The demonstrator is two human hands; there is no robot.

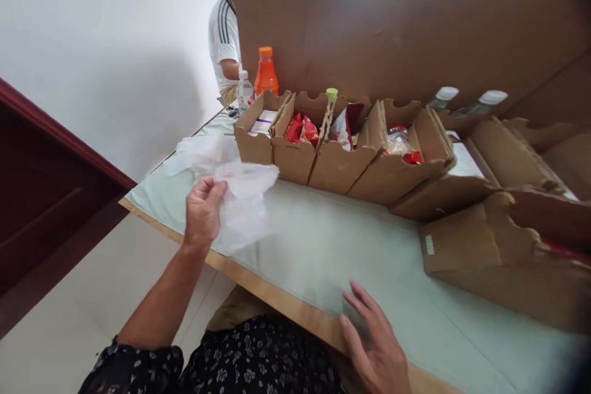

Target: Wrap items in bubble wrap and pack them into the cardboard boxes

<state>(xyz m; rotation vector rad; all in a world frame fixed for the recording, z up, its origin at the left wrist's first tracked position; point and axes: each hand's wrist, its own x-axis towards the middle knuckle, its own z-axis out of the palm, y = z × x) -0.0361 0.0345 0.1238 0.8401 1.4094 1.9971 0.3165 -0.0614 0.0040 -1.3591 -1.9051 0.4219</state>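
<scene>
Pinched between the thumb and fingers of my left hand (204, 209) is a thin, translucent white plastic bag (244, 197), hanging limp over the table. Behind it, more crumpled white plastic bags (198, 151) lie at the table's left end. My right hand (373, 341) hovers by the table's front edge, fingers apart and nothing in them. A row of cardboard bins (341, 169) stands beyond both hands. Red snack packets (302, 129) and other small packages show inside several of them.
A cardboard panel (392, 31) rises behind the bins. An orange bottle (266, 74) and a clear bottle (244, 93) stand at the row's left end. A nearer cardboard box (466, 246) sits at right on the pale tabletop (318, 240). Another person (225, 37) is beyond the panel.
</scene>
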